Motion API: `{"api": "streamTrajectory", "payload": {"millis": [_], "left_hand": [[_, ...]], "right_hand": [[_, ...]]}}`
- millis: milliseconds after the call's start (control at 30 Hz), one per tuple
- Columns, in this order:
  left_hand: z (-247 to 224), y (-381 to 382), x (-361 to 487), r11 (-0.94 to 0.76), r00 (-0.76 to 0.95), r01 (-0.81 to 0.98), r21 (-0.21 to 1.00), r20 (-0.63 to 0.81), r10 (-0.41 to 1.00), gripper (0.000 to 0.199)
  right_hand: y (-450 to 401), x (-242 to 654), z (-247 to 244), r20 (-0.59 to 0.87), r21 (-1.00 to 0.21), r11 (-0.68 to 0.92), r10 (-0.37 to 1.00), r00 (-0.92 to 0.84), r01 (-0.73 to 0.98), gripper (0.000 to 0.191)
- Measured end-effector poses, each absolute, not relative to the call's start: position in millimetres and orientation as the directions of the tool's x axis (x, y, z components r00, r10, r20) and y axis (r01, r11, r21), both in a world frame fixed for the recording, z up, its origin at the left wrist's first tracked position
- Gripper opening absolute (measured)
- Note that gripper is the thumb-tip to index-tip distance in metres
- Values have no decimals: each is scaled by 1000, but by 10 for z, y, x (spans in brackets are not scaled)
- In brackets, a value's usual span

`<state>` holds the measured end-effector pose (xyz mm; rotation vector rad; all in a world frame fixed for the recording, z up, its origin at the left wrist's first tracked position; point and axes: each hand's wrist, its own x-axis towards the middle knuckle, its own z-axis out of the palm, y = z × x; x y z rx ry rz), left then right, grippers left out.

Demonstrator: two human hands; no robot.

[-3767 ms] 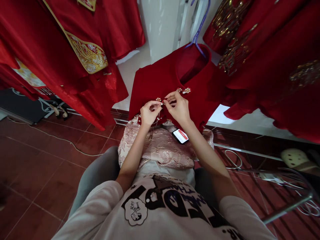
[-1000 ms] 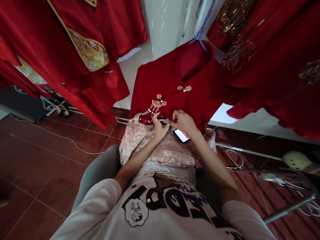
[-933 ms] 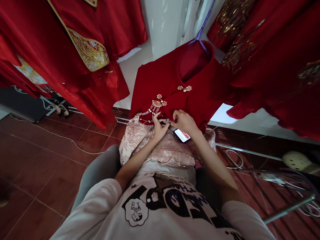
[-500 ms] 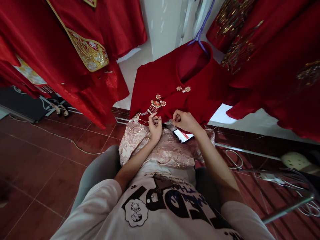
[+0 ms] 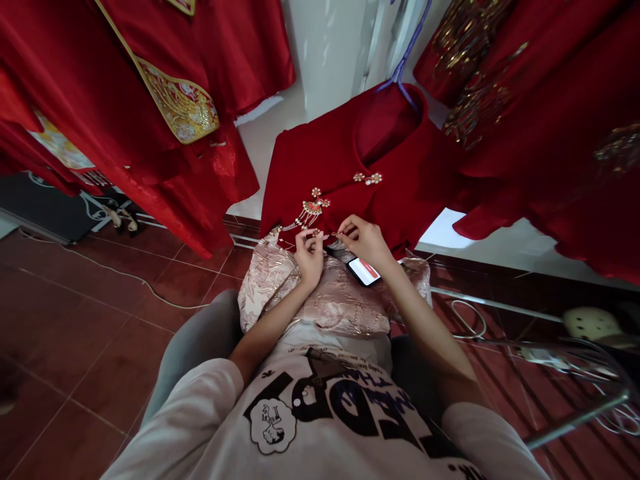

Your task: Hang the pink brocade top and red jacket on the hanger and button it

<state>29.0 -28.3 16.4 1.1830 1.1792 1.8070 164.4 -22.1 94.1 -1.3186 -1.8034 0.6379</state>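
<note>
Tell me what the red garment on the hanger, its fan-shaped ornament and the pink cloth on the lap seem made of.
Red garment: probably velvet or similar matte cloth, draping softly with little sheen.
Fan-shaped ornament: likely gold-toned metal with enamel or beads, given its glints and hanging strands.
Pink cloth: perhaps metallic brocade, showing shiny, patterned creases.

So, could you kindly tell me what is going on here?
A person has both hands at the front of a red garment on a purple hanger. The left hand and right hand seem to pinch small gold trim, too small to make out clearly. A fan ornament lies on the garment just above the left hand, and a flower clasp sits below the collar. A phone rests on pink fabric by the right hand.
</note>
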Motion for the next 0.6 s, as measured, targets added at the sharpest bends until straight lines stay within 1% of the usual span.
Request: {"api": "streamTrajectory", "payload": {"millis": [67,200,300,400,600], "left_hand": [[172,-284,295,-386,-388,-78,919,329,861,41],[159,-279,289,-390,-372,-15,921,357,857,38],[148,-279,287,-353,-338,18,935,338,878,42],[134,-275,292,-337,-310,14,942,324,894,47],[49,-232,288,-367,-292,-10,930,348,891,47]], "right_hand": [[-235,1624,952,328,-777,351,934,-139,522,7],[-260,1616,983,329,-780,357,933,-148,514,7],[-260,1618,978,301,-802,347,938,-172,486,11],[-243,1603,936,299,-822,344,939,-169,454,15],[-217,1577,867,291,-824,329,944,-152,462,12]]}}
